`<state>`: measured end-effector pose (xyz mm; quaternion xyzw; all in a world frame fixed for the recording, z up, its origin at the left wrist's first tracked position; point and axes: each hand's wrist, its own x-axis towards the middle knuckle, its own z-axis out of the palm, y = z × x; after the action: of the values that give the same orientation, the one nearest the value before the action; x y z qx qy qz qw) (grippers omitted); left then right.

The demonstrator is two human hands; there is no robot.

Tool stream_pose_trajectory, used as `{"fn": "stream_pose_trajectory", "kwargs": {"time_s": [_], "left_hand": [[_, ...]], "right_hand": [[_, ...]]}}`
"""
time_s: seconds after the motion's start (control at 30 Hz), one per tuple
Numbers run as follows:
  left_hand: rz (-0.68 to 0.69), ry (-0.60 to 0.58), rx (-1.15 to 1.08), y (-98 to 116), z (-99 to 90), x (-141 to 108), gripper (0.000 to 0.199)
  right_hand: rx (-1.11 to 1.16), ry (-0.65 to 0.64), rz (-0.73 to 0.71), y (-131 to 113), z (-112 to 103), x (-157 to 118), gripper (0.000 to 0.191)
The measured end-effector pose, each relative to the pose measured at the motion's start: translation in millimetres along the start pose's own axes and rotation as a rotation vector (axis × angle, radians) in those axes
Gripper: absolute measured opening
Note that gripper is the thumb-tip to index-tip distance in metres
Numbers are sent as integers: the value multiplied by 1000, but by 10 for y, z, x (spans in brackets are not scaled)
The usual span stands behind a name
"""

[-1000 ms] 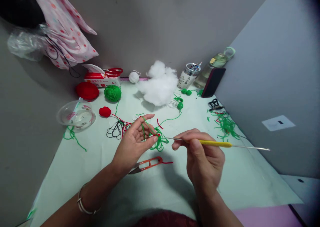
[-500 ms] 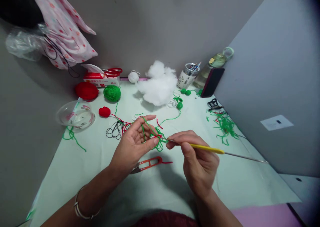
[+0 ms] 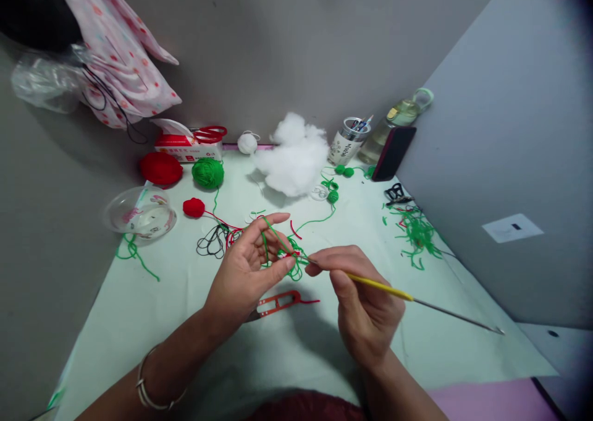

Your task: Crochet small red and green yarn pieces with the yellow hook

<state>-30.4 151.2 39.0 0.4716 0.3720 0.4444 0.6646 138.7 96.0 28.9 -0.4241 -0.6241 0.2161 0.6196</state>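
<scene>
My left hand [image 3: 252, 263] pinches a small crochet piece [image 3: 293, 255] of red and green yarn between thumb and fingers. Green yarn [image 3: 273, 228] runs taut from the raised index finger down to the piece. My right hand [image 3: 365, 300] grips a double-ended crochet hook [image 3: 380, 286] by its yellow handle. The hook's near tip meets the piece; the stitch there is too small to make out. Its far metal end points out to the lower right. Loose green loops hang beneath my left fingertips. Orange thread snips [image 3: 279, 302] lie below, partly hidden by my left wrist.
A heap of white stuffing [image 3: 294, 158] sits at the back. Red yarn [image 3: 161, 169] and green yarn balls [image 3: 208, 173] stand left, behind a clear bowl [image 3: 139, 214]. A pen cup [image 3: 345, 146], a bottle, a phone [image 3: 393, 154] and green yarn scraps [image 3: 419, 232] are at right.
The crochet hook has tilted, its far end swinging down and slightly right. My right hand has shifted a little left; my left hand stays nearly in place.
</scene>
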Motion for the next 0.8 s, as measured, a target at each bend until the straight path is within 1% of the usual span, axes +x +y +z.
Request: {"fn": "stream_pose_trajectory", "kwargs": {"time_s": [0.13,0.33,0.47,0.57,0.67,0.73,0.8], "left_hand": [[10,1,-16,7,18,-12,52],[36,37,5,29,50,-13,56],[-2,26,-96,25,59,-10,58],[-39,-4,-176,19,63,-16,61],[-116,-21,-184,24,65,-28,76],[-166,-9,-168,37,66,-35,89],[-181,-1,-171,51,67,-38,95]], "right_hand": [[-5,-7,-21,21,-6,-13,29],[-133,-29,-120,9,22,-34,34],[-198,35,-199,53,50,-91,37],[-305,16,-284,130,53,-127,46],[-351,16,-322,181,65,-130,48],[-326,49,-300,176,89,-115,44],[-266,74,-269,146,120,-93,39]]}}
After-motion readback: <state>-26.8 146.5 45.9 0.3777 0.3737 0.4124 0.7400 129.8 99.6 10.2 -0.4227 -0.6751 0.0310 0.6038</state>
